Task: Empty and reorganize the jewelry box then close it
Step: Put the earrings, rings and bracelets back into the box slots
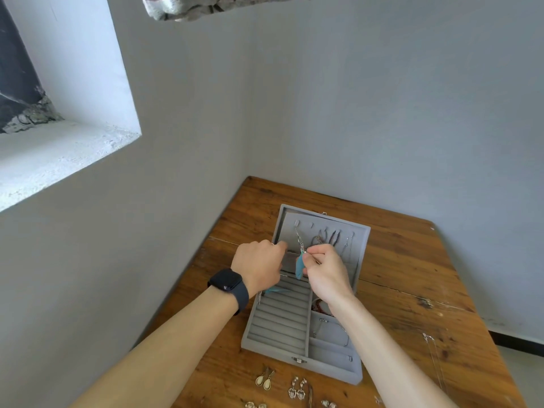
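A teal feather pendant (299,267) is pinched by the right grip (323,269) above the open jewelry box (273,350) on the counter (412,275). The left grip (259,265) is curled; its contents cannot be told.

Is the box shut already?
No, the box has its lid standing open, with necklaces hanging inside and the right hand pinching a feather necklace.
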